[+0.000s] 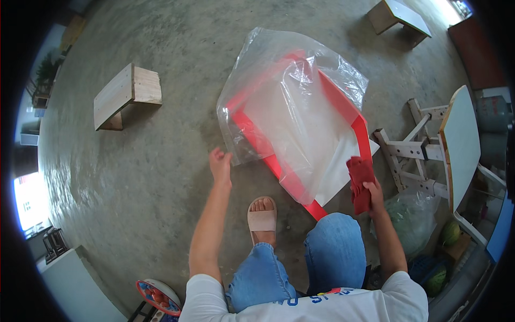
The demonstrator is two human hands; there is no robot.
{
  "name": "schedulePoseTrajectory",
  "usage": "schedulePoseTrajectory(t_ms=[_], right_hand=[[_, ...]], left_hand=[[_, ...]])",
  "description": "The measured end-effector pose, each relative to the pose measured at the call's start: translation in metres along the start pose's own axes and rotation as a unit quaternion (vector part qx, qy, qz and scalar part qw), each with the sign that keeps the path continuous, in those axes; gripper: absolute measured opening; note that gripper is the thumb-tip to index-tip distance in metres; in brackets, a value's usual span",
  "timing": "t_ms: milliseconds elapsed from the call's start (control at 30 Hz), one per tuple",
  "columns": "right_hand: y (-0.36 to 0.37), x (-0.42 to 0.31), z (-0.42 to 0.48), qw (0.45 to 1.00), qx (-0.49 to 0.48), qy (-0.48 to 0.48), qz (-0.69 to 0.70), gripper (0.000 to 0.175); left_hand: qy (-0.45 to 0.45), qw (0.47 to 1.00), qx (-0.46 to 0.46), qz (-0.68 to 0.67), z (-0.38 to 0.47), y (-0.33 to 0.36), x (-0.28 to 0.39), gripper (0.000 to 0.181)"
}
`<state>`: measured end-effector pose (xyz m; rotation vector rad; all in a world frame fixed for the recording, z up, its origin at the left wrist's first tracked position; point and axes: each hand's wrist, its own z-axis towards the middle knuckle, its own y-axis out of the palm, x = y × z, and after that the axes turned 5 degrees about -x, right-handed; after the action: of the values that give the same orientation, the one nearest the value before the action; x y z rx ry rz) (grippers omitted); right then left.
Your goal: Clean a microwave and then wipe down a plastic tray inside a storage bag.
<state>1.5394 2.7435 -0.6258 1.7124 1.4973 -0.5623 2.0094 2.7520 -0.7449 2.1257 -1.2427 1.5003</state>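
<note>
My right hand (374, 195) grips a folded bundle of dark red cloth (361, 181) above my knee. My left hand (220, 167) is empty, its fingers loosely curled and the thumb a little apart, close to the near left edge of a clear plastic bag (261, 52). That bag lies loosely over a shallow red-sided frame (340, 94) on the concrete floor. Through the film the frame's inside looks whitish. A white sheet (340, 171) shows at its right corner and sticks out past the red side.
Low wooden stools stand at left (116, 94) and far right (408, 18). A white-topped folding table (460, 149) lies tipped at right. Beside my right arm are a filled plastic bag (412, 217) and watermelons (450, 233). A red-rimmed basin (173, 292) sits lower left.
</note>
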Motion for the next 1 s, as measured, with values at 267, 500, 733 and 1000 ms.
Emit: schedulePoseTrajectory(t_ms=[267, 500, 733, 1000], right_hand=[[-0.024, 0.040, 0.031, 0.991, 0.067, -0.025, -0.114, 0.044], [-0.040, 0.054, 0.076, 0.846, 0.112, -0.189, -0.486, 0.059], [-0.054, -0.029, 0.128, 0.714, 0.037, -0.191, -0.672, 0.059], [-0.032, -0.063, 0.100, 0.843, 0.093, -0.180, -0.499, 0.046]], left_hand=[[-0.084, 0.979, -0.186, -0.016, 0.049, 0.008, 0.028, 0.032], [-0.126, 0.968, -0.164, -0.138, 0.022, -0.041, 0.039, 0.011], [-0.102, 0.960, -0.233, -0.121, -0.005, -0.111, 0.034, 0.020], [-0.217, 0.910, -0.204, -0.290, -0.044, -0.141, 0.019, 0.040]])
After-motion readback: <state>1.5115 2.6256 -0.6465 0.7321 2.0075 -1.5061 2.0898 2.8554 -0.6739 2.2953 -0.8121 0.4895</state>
